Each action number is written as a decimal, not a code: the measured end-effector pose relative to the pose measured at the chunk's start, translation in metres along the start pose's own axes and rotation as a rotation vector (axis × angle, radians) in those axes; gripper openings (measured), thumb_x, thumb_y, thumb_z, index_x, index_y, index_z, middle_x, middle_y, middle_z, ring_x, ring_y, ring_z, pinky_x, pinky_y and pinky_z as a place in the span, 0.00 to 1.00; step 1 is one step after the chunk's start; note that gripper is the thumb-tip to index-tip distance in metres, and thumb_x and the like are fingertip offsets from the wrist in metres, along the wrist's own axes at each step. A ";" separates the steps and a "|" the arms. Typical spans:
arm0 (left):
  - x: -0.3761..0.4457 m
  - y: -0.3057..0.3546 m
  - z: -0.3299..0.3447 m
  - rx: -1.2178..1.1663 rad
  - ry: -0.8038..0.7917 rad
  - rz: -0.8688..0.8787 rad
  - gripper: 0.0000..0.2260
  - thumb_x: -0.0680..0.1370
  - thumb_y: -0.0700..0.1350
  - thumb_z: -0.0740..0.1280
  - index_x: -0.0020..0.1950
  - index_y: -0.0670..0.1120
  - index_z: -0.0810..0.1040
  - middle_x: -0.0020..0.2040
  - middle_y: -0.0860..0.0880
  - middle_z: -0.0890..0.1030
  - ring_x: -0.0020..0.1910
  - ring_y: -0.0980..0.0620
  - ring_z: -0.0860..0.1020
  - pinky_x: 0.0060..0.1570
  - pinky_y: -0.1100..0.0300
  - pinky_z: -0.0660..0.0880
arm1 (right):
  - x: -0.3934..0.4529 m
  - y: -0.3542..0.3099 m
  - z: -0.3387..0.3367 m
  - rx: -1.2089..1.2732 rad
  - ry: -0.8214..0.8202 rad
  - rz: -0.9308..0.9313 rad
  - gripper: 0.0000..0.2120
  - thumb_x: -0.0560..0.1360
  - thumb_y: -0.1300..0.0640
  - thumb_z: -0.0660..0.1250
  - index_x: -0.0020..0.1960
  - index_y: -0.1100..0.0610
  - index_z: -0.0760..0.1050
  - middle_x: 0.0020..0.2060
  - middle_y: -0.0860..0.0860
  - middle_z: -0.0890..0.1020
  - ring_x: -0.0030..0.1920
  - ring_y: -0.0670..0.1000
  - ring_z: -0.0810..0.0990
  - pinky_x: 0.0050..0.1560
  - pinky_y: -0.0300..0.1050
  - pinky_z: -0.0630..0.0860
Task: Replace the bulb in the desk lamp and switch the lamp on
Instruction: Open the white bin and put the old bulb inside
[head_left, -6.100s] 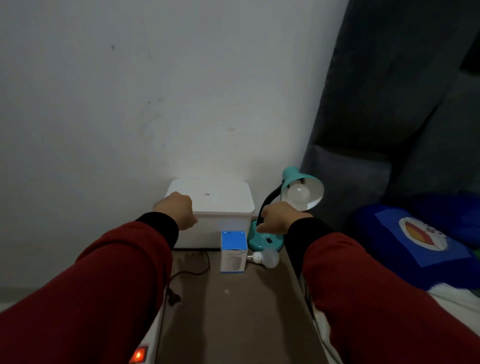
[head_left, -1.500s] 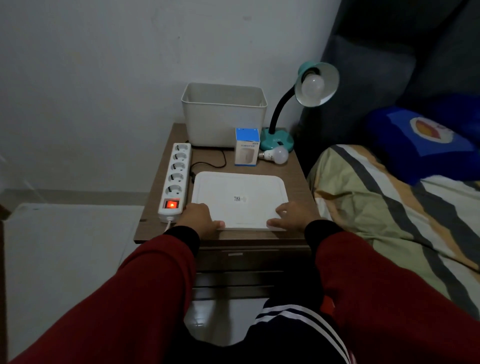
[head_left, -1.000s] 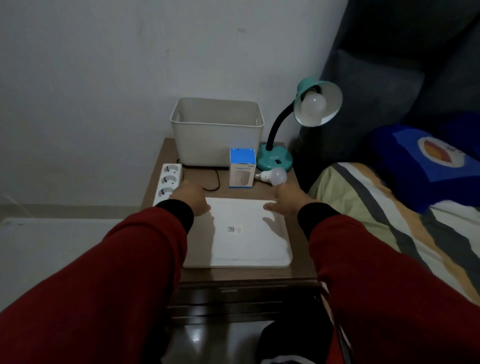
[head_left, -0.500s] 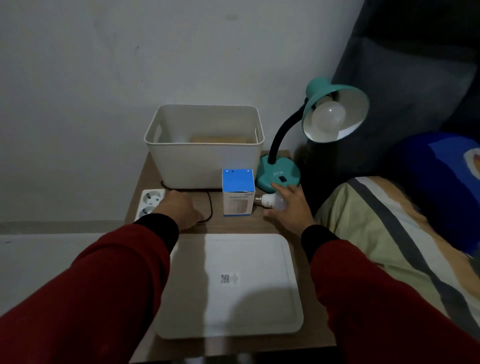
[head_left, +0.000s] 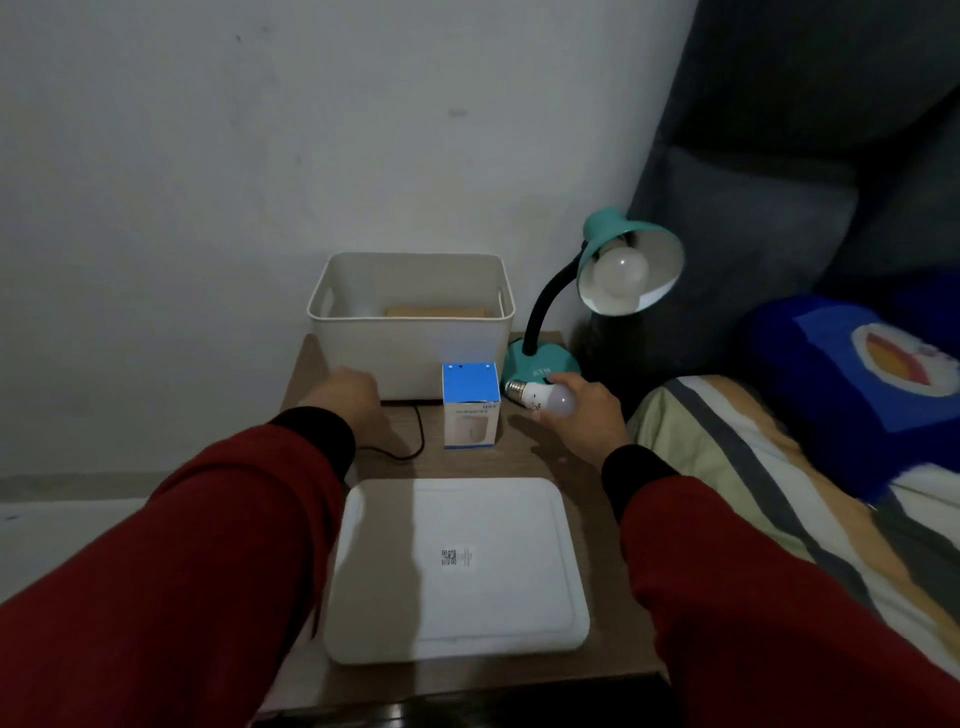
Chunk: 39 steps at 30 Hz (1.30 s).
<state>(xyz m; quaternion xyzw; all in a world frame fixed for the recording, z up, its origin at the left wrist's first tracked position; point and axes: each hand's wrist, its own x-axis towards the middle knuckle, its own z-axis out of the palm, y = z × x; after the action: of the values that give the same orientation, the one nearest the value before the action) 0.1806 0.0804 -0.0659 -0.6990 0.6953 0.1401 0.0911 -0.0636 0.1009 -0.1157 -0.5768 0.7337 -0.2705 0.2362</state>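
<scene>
From the head camera, the right hand (head_left: 584, 415) grips a loose bulb (head_left: 545, 397) just off the nightstand (head_left: 524, 457), near its back right corner, beside the teal desk lamp (head_left: 543, 364), whose shade holds another bulb (head_left: 621, 267). The left hand (head_left: 345, 395) rests curled by the open bin (head_left: 410, 312); whether it holds anything cannot be told. A blue box (head_left: 470, 405) stands between the hands, and the lid (head_left: 457, 566) lies along the front edge.

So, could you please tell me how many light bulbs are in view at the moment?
2. One bulb sits in the teal lamp's shade; the loose bulb is in the right hand. The blue box may hide another.
</scene>
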 end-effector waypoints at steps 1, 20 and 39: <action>-0.004 -0.001 -0.008 0.005 0.027 0.011 0.21 0.75 0.51 0.67 0.61 0.37 0.74 0.62 0.39 0.75 0.61 0.43 0.74 0.59 0.56 0.73 | -0.004 -0.008 -0.007 -0.007 0.010 -0.012 0.27 0.68 0.55 0.74 0.66 0.55 0.73 0.61 0.61 0.76 0.60 0.58 0.76 0.62 0.46 0.72; 0.090 -0.009 -0.109 -0.157 0.226 -0.024 0.15 0.75 0.44 0.64 0.60 0.40 0.76 0.60 0.41 0.77 0.58 0.43 0.78 0.56 0.56 0.76 | 0.102 -0.150 -0.027 -0.150 -0.130 -0.170 0.25 0.70 0.49 0.72 0.65 0.53 0.73 0.61 0.55 0.78 0.60 0.55 0.76 0.57 0.41 0.70; 0.192 -0.011 -0.048 -0.056 0.055 -0.019 0.17 0.78 0.46 0.63 0.64 0.39 0.72 0.66 0.41 0.74 0.66 0.43 0.73 0.62 0.55 0.72 | 0.190 -0.126 0.067 -0.363 -0.365 -0.110 0.29 0.68 0.51 0.75 0.67 0.52 0.71 0.65 0.55 0.77 0.64 0.56 0.75 0.59 0.41 0.71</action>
<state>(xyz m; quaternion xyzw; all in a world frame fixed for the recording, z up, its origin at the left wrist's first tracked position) 0.1939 -0.1167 -0.0830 -0.7116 0.6866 0.1392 0.0536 0.0286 -0.1161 -0.0881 -0.6879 0.6831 -0.0385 0.2424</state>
